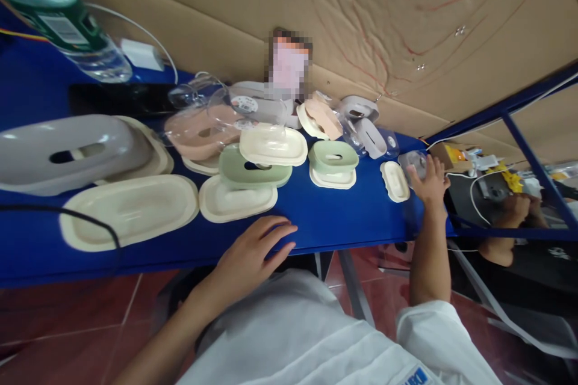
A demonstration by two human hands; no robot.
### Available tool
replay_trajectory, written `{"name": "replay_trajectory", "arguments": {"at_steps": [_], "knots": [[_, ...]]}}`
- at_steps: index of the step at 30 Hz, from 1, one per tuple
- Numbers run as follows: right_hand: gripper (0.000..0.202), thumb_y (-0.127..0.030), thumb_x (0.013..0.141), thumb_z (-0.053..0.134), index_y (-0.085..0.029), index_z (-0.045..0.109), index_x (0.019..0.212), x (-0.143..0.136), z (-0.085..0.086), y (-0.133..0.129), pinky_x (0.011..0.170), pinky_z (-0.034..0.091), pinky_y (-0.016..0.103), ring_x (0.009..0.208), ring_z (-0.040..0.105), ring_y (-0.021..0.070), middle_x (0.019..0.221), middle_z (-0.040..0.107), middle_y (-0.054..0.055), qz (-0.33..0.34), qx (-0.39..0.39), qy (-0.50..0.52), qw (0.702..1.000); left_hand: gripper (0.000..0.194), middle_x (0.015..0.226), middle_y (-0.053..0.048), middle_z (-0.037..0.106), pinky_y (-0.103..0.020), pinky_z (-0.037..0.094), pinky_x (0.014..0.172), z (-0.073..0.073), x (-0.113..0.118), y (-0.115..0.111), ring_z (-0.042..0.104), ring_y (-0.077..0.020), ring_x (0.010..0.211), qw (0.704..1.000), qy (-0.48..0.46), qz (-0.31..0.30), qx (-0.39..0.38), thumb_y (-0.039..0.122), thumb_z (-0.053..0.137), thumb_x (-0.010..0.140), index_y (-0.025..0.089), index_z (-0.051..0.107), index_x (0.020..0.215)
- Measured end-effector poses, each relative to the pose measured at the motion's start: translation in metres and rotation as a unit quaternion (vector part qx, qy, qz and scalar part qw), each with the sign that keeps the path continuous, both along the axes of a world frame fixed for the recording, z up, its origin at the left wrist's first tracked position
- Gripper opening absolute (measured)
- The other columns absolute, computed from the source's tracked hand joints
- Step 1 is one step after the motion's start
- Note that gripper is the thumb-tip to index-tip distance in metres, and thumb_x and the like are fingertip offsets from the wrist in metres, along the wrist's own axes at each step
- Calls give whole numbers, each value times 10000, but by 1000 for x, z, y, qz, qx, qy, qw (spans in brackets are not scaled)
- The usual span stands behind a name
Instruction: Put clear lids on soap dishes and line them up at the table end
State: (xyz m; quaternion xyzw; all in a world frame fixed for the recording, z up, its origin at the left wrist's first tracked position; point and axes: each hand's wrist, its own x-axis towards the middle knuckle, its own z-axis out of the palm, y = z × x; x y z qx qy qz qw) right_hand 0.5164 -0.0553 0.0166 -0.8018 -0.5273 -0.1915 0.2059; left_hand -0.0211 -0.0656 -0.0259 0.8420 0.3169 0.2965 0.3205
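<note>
My left hand (257,252) rests by the front edge of the blue table, its fingers apart and nothing in it. Just beyond it are a green oval box cover (230,174) with a slot and a cream oval base (239,200). At the right end of the table, my right hand (428,180) spreads its fingers at a clear plastic cover (412,162). The thumb overlaps that cover; whether it presses on it I cannot tell. Left of this hand lies a small cream tray (395,181). A second green slotted cover (334,156) sits on a cream base between my hands.
A large grey slotted cover (103,135) and a long cream base (130,210) lie at the left, near a water bottle (67,24). Peach and clear pieces crowd the back. A blurred-out screen (290,63) leans on the cardboard wall. Beyond the blue frame, another person's hands (519,207) show.
</note>
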Motion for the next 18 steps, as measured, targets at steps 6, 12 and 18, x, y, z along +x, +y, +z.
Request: {"name": "replay_trajectory", "arguments": {"at_steps": [6,12,18], "knots": [[358,-507,1057,593,-290,746,1298,-128,-2,-16,1061,533,466,1172,729,304,1240,796,109,235,-58,-23,970,270,1282,-85,727,-416,608,1073,-4,2,0,727,-237,1177,1000,6,7,21,344,552,1105,247,706,1304],[334,-251,1091,549,-225,680,1396,-238,-11,-17,1027,517,462,1106,734,261,1220,798,109,453,-151,-2,879,324,1423,-119,659,-438,583,1125,-2,3,-3,668,-263,1313,998,-6,20,58,278,594,1077,248,649,1395],[305,-205,1058,582,-221,714,1332,-246,11,-7,963,540,391,1106,728,214,1160,810,68,613,-125,-20,780,309,1496,-171,628,-541,550,1156,-4,11,-3,589,-344,1435,988,29,23,147,185,598,1060,212,677,1358]]}}
